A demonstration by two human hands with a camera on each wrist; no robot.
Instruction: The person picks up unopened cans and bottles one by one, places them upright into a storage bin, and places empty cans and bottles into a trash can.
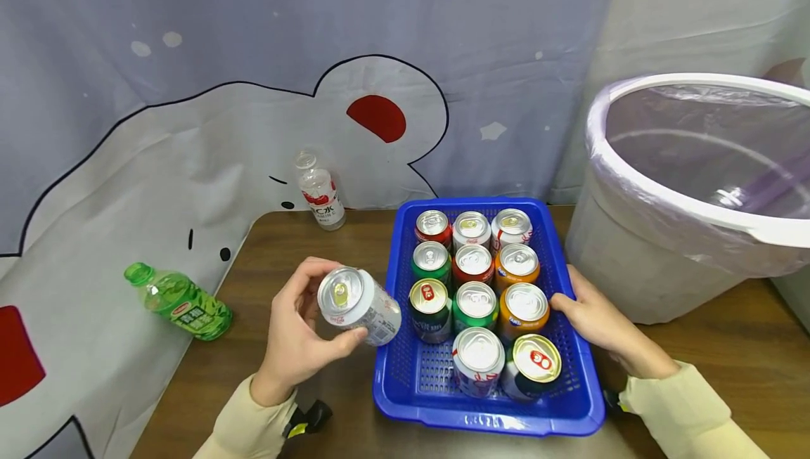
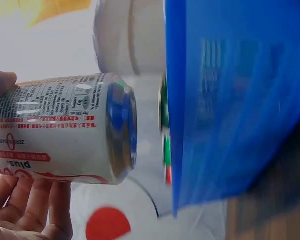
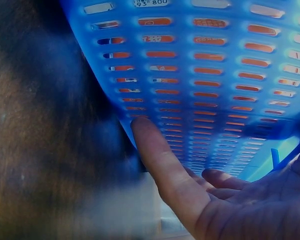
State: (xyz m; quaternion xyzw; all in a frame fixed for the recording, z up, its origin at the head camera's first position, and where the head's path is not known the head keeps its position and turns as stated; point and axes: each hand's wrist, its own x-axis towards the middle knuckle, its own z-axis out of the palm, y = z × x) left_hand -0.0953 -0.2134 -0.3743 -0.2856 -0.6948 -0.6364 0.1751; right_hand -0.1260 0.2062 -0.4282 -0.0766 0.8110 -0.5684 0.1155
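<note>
My left hand (image 1: 304, 332) holds a white Coca-Cola Plus can (image 1: 367, 308), tilted, just left of the blue basket (image 1: 395, 403). Fingers and thumb wrap the can's sides; its printed label and base show in the left wrist view, beside the basket's wall (image 2: 210, 150). With the thumb over the right rim, my right hand (image 1: 598, 311) grips the basket, fingers (image 3: 160, 155) along the slotted outer wall. Several cans stand in rows inside, among them an orange Fanta can (image 1: 525, 308), a green can (image 1: 476, 308) and a dark can with a gold top (image 1: 534, 367), which leans.
A large white bin (image 1: 626, 248) with a clear liner stands at the right, close to my right hand. A clear bottle (image 1: 321, 195) stands at the back of the wooden table (image 1: 266, 255). Further left is a green bottle (image 1: 183, 304). A printed curtain hangs behind.
</note>
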